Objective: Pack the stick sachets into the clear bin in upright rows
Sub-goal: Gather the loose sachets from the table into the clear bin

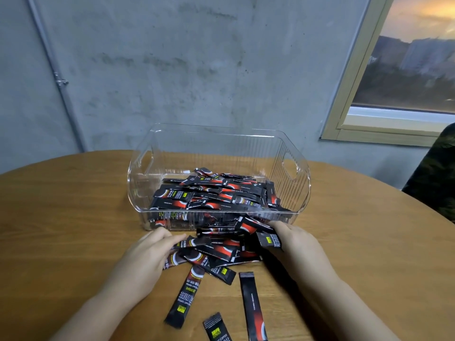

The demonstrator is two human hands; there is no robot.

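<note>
Stick sachets (216,249), black with red and yellow print, were seen heaped in a loose pile on the wooden table (61,217), just in front of the clear bin (293,193). More sachets (211,193) were lying flat and jumbled inside the bin, mostly toward its right side; none were seen standing upright. The bin was set on the table near the far edge, with a cut-out handle in each end wall. The pile was flanked by both hands. The left hand (147,254) was laid against the left side of the pile, fingers fairly straight and touching the sachets, nothing gripped. The right hand (293,242) was placed at the right side of the pile, its fingers curled round a few sachets near the bin's front wall. Three stray sachets were seen nearer the camera: one angled (183,299), one nearly straight (252,306), one cut off by the bottom edge (216,328). A grey wall (172,70) and a window (406,70) were visible behind
</note>
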